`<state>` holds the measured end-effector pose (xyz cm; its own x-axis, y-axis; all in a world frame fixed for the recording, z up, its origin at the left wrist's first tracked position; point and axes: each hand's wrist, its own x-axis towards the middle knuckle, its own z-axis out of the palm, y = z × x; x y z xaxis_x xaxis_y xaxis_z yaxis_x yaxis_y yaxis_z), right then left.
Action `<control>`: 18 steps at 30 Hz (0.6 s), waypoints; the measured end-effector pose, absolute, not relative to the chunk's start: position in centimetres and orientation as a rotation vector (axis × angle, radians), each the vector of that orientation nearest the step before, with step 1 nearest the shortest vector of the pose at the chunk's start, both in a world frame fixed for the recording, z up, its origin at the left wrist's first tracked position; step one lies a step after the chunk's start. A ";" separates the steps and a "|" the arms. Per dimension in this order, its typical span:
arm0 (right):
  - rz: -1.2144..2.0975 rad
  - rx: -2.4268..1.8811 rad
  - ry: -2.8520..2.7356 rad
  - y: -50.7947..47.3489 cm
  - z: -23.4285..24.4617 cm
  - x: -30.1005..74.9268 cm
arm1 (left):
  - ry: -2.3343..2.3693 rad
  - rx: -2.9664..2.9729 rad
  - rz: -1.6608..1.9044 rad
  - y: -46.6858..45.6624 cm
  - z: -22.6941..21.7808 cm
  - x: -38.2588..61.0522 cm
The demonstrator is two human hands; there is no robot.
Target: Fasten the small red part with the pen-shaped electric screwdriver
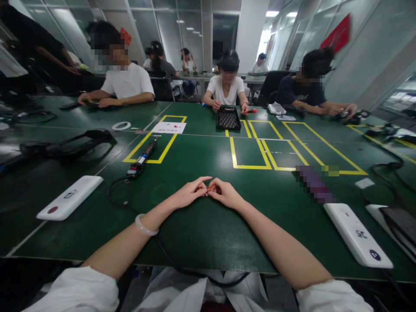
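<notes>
Both my hands meet at the middle of the green table [201, 225]. My left hand [191, 192] and my right hand [222, 193] pinch a tiny orange piece [209, 189] between their fingertips; it is too small to name. The left index finger points out to the right, the other fingers are curled. A pale bangle [145, 225] sits on my left wrist. Both forearms rest on the table.
A white power bank [69, 197] lies left, another [357, 234] right. An electric screwdriver [144, 157] with a black cable lies inside a yellow-taped box. A black tray [228, 118] stands before a person opposite. Other people sit along the far edge.
</notes>
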<state>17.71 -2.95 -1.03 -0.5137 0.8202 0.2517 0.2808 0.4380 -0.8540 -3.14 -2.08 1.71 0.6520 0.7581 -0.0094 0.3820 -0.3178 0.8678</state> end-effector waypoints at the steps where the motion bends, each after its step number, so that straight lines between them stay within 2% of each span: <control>1: 1.023 -0.938 -2.008 -2.9 -1.0 17.7 | 0.904 1.953 0.512 -2.1 1.7 -3.1; 18: 1.018 -1.013 -1.931 -2.7 -1.1 18.0 | 1.006 2.218 0.500 -2.8 2.4 -2.8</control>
